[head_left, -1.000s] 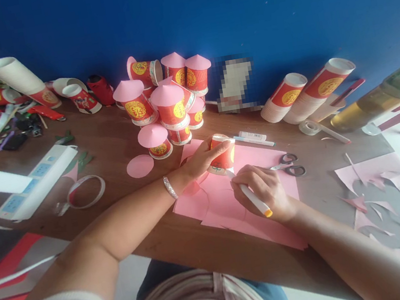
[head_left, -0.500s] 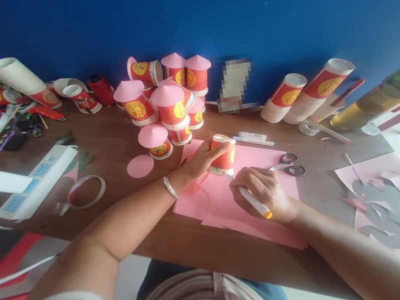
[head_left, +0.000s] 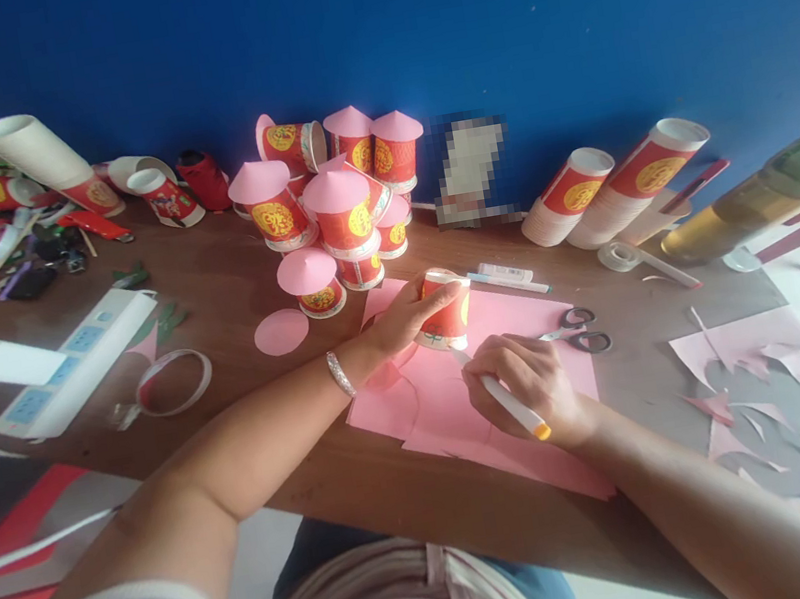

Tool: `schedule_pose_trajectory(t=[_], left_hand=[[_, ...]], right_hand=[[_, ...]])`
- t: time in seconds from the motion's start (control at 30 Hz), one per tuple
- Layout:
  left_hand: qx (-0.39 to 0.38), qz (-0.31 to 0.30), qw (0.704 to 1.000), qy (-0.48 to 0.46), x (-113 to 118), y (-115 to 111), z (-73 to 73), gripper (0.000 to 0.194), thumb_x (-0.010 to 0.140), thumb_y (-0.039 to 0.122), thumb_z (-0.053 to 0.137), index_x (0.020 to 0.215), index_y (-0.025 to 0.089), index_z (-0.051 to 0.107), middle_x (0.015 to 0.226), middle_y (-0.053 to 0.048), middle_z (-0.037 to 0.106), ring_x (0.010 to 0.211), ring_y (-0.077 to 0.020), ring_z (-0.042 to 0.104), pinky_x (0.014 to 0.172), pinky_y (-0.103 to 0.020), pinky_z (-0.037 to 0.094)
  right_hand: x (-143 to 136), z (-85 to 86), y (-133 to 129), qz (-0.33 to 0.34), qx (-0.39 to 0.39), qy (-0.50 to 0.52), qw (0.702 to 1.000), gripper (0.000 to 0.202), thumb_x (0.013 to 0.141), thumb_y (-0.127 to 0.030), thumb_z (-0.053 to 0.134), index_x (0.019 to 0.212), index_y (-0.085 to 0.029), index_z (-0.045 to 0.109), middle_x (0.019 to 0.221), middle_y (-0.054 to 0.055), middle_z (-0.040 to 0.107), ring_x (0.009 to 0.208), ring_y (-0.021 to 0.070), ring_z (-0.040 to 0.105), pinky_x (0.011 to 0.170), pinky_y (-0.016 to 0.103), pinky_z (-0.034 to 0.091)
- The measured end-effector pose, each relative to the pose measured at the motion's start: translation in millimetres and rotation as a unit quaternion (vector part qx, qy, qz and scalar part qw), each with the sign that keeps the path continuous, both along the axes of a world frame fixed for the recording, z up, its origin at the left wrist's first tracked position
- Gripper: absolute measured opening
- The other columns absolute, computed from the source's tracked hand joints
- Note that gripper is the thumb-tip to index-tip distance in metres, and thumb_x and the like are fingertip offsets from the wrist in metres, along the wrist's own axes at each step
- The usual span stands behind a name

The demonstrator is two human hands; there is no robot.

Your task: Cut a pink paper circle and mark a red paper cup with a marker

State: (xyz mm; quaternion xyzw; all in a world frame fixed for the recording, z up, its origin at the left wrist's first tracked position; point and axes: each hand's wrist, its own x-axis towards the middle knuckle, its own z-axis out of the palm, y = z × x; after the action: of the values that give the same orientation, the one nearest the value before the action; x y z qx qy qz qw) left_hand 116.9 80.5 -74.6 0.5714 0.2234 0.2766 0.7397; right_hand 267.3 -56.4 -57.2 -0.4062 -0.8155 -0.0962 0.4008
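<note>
My left hand point(head_left: 407, 317) is wrapped round a red paper cup point(head_left: 450, 316) that has a yellow emblem and a white band with small drawn marks low on its side. Pinched in my right hand point(head_left: 523, 381) is a white marker point(head_left: 514, 407) with an orange end; its tip points toward the cup's lower edge, and I cannot tell whether it touches. Beneath both hands lie pink paper sheets point(head_left: 548, 463). Scissors point(head_left: 581, 329) with dark handles rest on the paper's right side. Behind the cup are another marker point(head_left: 510, 278) and a small white item.
Several red cups with pink cone roofs point(head_left: 336, 193) stand near the blue wall. A pink disc point(head_left: 282, 331), a power strip point(head_left: 76, 366) and a tape ring point(head_left: 174, 383) lie leftward. To the right are stacked cups point(head_left: 643, 175), a bottle point(head_left: 735, 206) and paper scraps point(head_left: 763, 434).
My right hand and the marker have shifted very slightly to the right, a touch away from the cup. My left hand and the cup stay in place.
</note>
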Motion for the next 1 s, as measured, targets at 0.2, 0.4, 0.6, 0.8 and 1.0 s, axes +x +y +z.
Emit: schedule_pose_trajectory(t=[0.2,0.4,0.6,0.8,1.0], left_hand=[[0.006,0.010,1.000,-0.002,-0.3,1.1,-1.0,0.059,0.086,0.071,0.075,0.098,0.015,0.064,0.085,-0.003,0.060,0.079,-0.0151,0.055,0.072,-0.029,0.046],[0.002,0.009,1.000,0.005,-1.7,2.2,-3.3,0.059,0.087,0.071,0.074,0.103,0.015,0.065,0.092,-0.004,0.063,0.082,-0.0160,0.058,0.073,-0.029,0.047],[0.018,-0.004,1.000,-0.002,-1.7,1.6,0.2,0.057,0.089,0.070,0.073,0.101,0.015,0.064,0.085,-0.001,0.058,0.077,-0.0142,0.053,0.071,-0.028,0.044],[0.009,-0.006,1.000,-0.007,-1.5,0.3,2.0,0.054,0.088,0.068,0.075,0.094,0.017,0.060,0.080,0.001,0.054,0.075,-0.0130,0.050,0.071,-0.028,0.042],[0.000,-0.001,1.000,-0.001,-2.1,-0.2,0.8,0.055,0.087,0.067,0.076,0.101,0.016,0.062,0.084,0.000,0.056,0.078,-0.0135,0.051,0.073,-0.029,0.043]], right_hand=[[1.0,1.7,1.0,-0.001,0.016,0.015,1.000,0.030,0.087,0.004,0.060,0.095,-0.023,0.051,0.072,-0.004,0.056,0.056,0.0112,0.051,0.051,0.025,0.042],[4.3,1.3,3.5,-0.014,0.027,0.013,0.999,0.030,0.089,0.003,0.061,0.098,-0.023,0.052,0.074,-0.003,0.059,0.058,0.0120,0.055,0.052,0.026,0.045],[5.7,2.6,4.8,-0.023,0.029,0.008,0.999,0.029,0.090,0.002,0.061,0.099,-0.024,0.052,0.074,-0.003,0.060,0.058,0.0121,0.057,0.052,0.025,0.046],[4.7,2.0,5.0,-0.017,0.034,0.010,0.999,0.028,0.091,0.001,0.061,0.102,-0.024,0.053,0.075,-0.003,0.061,0.057,0.0120,0.057,0.052,0.025,0.046],[4.4,-0.7,4.5,-0.023,0.034,0.003,0.999,0.027,0.091,0.000,0.061,0.099,-0.024,0.052,0.073,-0.004,0.059,0.057,0.0118,0.054,0.052,0.025,0.045]])
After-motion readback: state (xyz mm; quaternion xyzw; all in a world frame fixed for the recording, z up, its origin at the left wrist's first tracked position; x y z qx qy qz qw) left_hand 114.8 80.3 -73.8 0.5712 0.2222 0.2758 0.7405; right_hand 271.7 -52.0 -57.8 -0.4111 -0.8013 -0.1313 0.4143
